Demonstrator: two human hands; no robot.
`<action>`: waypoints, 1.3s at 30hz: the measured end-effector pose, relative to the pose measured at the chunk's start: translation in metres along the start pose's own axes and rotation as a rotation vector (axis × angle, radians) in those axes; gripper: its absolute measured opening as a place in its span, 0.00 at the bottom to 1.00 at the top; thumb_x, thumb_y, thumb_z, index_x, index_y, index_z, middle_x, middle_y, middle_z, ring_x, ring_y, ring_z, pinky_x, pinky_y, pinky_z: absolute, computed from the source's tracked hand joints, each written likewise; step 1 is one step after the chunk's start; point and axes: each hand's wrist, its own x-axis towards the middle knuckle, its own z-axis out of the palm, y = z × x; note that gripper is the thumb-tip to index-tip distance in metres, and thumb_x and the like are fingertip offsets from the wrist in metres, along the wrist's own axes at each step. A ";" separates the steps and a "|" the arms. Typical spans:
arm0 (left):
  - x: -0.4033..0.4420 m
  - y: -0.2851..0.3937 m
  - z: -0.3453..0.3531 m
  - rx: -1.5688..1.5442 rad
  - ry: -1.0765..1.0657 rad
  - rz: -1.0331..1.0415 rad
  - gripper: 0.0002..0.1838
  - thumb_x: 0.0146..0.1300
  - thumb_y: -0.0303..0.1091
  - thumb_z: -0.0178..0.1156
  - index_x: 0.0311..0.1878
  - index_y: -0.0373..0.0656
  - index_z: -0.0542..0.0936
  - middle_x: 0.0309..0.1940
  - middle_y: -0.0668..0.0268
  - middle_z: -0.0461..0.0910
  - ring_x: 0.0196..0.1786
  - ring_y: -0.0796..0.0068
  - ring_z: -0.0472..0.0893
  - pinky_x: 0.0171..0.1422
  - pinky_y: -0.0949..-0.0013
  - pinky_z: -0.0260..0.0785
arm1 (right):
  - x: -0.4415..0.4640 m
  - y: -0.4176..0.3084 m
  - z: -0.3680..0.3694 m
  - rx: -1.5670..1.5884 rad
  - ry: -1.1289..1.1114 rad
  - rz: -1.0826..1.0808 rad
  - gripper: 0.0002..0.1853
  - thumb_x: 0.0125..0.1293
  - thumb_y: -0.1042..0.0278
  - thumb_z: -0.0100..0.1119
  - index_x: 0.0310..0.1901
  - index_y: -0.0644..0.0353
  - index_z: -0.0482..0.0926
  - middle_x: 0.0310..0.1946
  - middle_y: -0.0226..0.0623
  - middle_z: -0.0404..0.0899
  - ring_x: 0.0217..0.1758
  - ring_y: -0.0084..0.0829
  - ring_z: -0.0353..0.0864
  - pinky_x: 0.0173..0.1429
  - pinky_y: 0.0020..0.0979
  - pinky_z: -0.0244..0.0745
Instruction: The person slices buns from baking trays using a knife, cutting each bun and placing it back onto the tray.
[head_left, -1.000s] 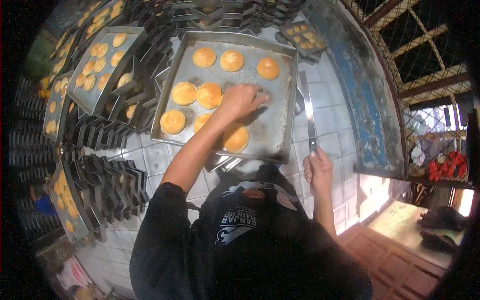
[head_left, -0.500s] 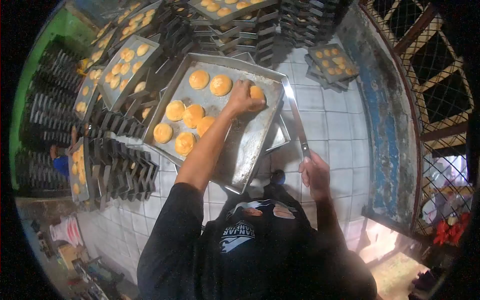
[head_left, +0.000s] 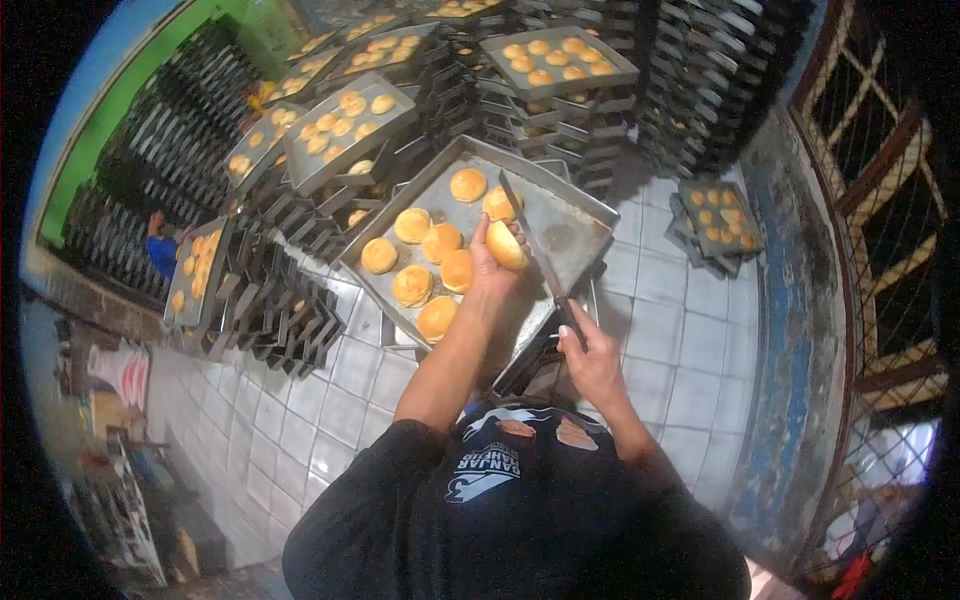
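Bun (head_left: 509, 246) over the tray (head_left: 583, 232), grasped in left hand (head_left: 484, 272). Knife (head_left: 537, 248) beside it, handle gripped in right hand (head_left: 592, 358); contact unclear. From here I discern no finished cut; other buns (head_left: 412, 286) lie unheld, mostly left.

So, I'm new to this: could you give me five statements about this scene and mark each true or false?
1. The left hand holds a bun. True.
2. The right hand is empty. False: it grips a knife by the handle.
3. The tray in front has no buns on it. False: several other buns lie there.
4. The floor is tiled. True.
5. The person's shirt is white. False: it is black with a print.
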 end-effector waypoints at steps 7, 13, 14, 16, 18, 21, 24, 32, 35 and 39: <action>-0.014 0.020 0.039 -0.027 0.245 0.104 0.25 0.67 0.63 0.62 0.40 0.48 0.81 0.28 0.67 0.81 0.32 0.66 0.81 0.37 0.62 0.75 | -0.009 -0.010 0.011 -0.062 -0.059 -0.136 0.24 0.75 0.66 0.59 0.69 0.67 0.75 0.59 0.59 0.83 0.61 0.51 0.86 0.62 0.40 0.79; -0.009 0.032 0.025 -0.024 0.154 0.121 0.23 0.69 0.62 0.60 0.39 0.49 0.79 0.26 0.67 0.79 0.30 0.67 0.79 0.33 0.64 0.71 | -0.014 -0.014 0.024 -0.115 -0.037 -0.232 0.23 0.75 0.69 0.58 0.67 0.70 0.75 0.59 0.61 0.82 0.61 0.52 0.85 0.64 0.41 0.79; -0.010 0.032 0.026 -0.028 0.152 0.118 0.23 0.69 0.62 0.60 0.39 0.49 0.79 0.26 0.67 0.79 0.30 0.67 0.79 0.33 0.64 0.71 | -0.015 -0.013 0.026 -0.119 -0.025 -0.244 0.23 0.75 0.69 0.58 0.67 0.71 0.75 0.59 0.61 0.82 0.61 0.53 0.85 0.64 0.41 0.79; -0.012 0.033 0.027 -0.039 0.168 0.107 0.23 0.69 0.61 0.60 0.39 0.48 0.79 0.26 0.67 0.79 0.29 0.67 0.79 0.33 0.65 0.71 | -0.017 -0.011 0.028 -0.131 -0.016 -0.226 0.22 0.75 0.70 0.59 0.66 0.71 0.75 0.59 0.61 0.82 0.61 0.53 0.85 0.64 0.41 0.79; -0.012 0.037 0.027 -0.037 0.176 0.094 0.24 0.69 0.61 0.60 0.40 0.47 0.79 0.26 0.67 0.79 0.29 0.68 0.79 0.33 0.65 0.72 | -0.020 -0.012 0.031 -0.141 -0.006 -0.207 0.22 0.75 0.70 0.59 0.66 0.72 0.75 0.58 0.62 0.82 0.61 0.53 0.85 0.64 0.41 0.79; -0.012 0.040 0.025 -0.039 0.204 0.093 0.24 0.68 0.61 0.61 0.39 0.46 0.79 0.26 0.67 0.79 0.29 0.68 0.79 0.32 0.65 0.72 | -0.025 -0.014 0.035 -0.176 0.008 -0.229 0.22 0.75 0.70 0.59 0.65 0.73 0.76 0.58 0.62 0.83 0.60 0.53 0.85 0.63 0.40 0.79; -0.014 0.041 0.025 -0.039 0.214 0.102 0.24 0.68 0.61 0.61 0.39 0.46 0.79 0.26 0.66 0.79 0.29 0.68 0.80 0.32 0.66 0.72 | -0.029 -0.014 0.041 -0.146 0.050 -0.264 0.22 0.75 0.70 0.59 0.65 0.74 0.76 0.57 0.62 0.83 0.60 0.53 0.86 0.63 0.40 0.79; -0.026 0.045 0.039 -0.052 0.210 0.075 0.22 0.69 0.60 0.60 0.38 0.48 0.79 0.27 0.66 0.80 0.29 0.68 0.81 0.32 0.65 0.73 | -0.030 -0.009 0.050 -0.193 0.056 -0.233 0.21 0.74 0.71 0.60 0.64 0.73 0.77 0.54 0.61 0.84 0.58 0.54 0.86 0.61 0.41 0.80; -0.035 0.046 0.046 -0.042 0.254 0.050 0.21 0.70 0.59 0.60 0.37 0.49 0.80 0.27 0.66 0.80 0.29 0.68 0.81 0.32 0.65 0.74 | -0.031 -0.012 0.052 -0.183 0.056 -0.254 0.21 0.73 0.71 0.60 0.64 0.71 0.78 0.54 0.61 0.84 0.58 0.55 0.86 0.61 0.42 0.80; -0.030 0.043 0.035 -0.014 0.213 0.049 0.20 0.70 0.58 0.60 0.36 0.50 0.80 0.26 0.68 0.80 0.28 0.68 0.81 0.32 0.65 0.75 | -0.029 -0.007 0.053 -0.178 0.062 -0.269 0.21 0.74 0.70 0.60 0.65 0.71 0.77 0.54 0.62 0.84 0.57 0.56 0.86 0.60 0.43 0.80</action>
